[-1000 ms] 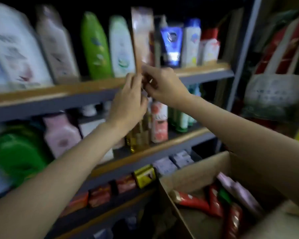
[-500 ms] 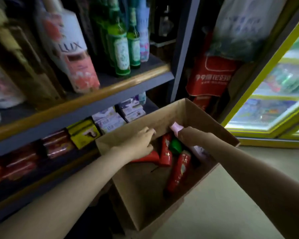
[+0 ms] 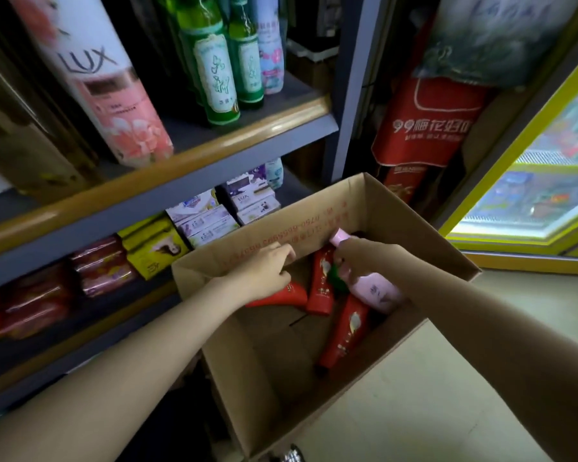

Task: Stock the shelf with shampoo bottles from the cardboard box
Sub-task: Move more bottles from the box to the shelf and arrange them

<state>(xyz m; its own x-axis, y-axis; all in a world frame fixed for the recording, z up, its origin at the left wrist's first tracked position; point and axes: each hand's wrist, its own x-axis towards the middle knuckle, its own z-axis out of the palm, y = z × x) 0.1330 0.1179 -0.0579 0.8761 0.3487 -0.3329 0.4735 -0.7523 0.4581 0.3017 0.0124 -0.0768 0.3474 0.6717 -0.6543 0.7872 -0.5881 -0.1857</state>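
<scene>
Your right hand (image 3: 357, 258) is wrapped around the pink bottle (image 3: 372, 288) down in the cardboard box (image 3: 414, 225). Your left hand (image 3: 264, 271) rests loosely curled on a red tube (image 3: 289, 293) (can't tell if it's actually gripping).

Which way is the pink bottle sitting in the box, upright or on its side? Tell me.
Tilted, not upright: the pink bottle slants with its cap toward the far wall of the cardboard box, gripped by the right hand.

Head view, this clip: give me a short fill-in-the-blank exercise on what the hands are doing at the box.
1. The right hand grips a ____ bottle by its neck.
2. The left hand rests on a ____ tube.
3. Both hands reach into the ____ box.
4. The green glass bottles stand on the ____.

Missing words: pink; red; cardboard; shelf
</scene>
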